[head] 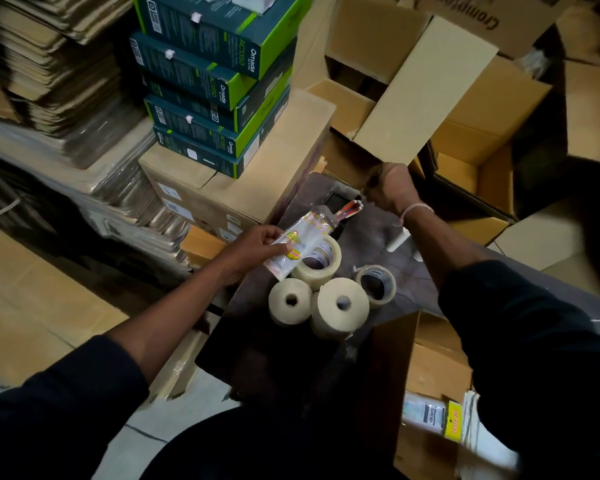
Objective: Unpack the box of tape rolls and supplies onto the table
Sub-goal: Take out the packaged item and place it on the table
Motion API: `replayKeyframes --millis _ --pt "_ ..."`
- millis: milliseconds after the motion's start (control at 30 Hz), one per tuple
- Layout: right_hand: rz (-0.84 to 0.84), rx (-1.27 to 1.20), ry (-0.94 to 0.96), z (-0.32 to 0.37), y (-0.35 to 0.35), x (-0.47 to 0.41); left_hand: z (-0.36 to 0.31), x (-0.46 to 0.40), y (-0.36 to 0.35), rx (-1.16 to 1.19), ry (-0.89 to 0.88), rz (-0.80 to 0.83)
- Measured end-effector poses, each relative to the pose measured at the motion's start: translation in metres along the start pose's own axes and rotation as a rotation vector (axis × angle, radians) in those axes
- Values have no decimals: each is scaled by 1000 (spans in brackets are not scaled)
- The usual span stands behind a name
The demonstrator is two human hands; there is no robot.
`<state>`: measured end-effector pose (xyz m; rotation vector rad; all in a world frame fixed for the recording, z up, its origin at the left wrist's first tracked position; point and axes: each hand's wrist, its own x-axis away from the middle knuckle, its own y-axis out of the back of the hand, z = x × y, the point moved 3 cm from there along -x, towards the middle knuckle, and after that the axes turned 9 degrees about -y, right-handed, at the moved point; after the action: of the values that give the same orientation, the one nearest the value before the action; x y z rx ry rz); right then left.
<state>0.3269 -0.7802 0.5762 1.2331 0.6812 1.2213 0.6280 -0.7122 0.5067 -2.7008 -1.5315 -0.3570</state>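
Note:
On the dark table [274, 348] stand two cream paper rolls [290, 301] [342, 306], a clear tape roll [321, 261] and a smaller tape roll [376, 284]. My left hand [257, 249] pinches a clear plastic packet [302, 242] with yellow print just above the clear tape roll. My right hand [392, 188] is curled at the far end of the table, next to a bundle of coloured sticks [352, 207]; what it holds is unclear. The open cardboard box [426, 362] stands at lower right with packets [452, 419] inside.
A stack of green and teal boxes [215, 84] sits on a large carton [243, 181] left of the table. Flattened cardboard [49, 74] is piled far left. Open cartons [471, 133] stand behind the table. A white cylinder [397, 240] lies near my right wrist.

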Motion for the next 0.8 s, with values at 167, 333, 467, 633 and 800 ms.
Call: replayKeyframes --millis 167,333,467,633,800 --pt "25 -546 -145 -22 29 48 -26 -10 -30 -46 -87 49" --pt "214 -760 -189 -47 46 100 -47 -12 -68 -35 -156 81" --pt "293 -745 -135 -76 52 137 -62 -16 -106 -60 -202 112" --pt "272 -866 -134 -121 64 170 -83 -15 -153 -25 -243 218" --pt "258 -759 -136 -166 76 201 -101 -12 -199 -33 -243 263"
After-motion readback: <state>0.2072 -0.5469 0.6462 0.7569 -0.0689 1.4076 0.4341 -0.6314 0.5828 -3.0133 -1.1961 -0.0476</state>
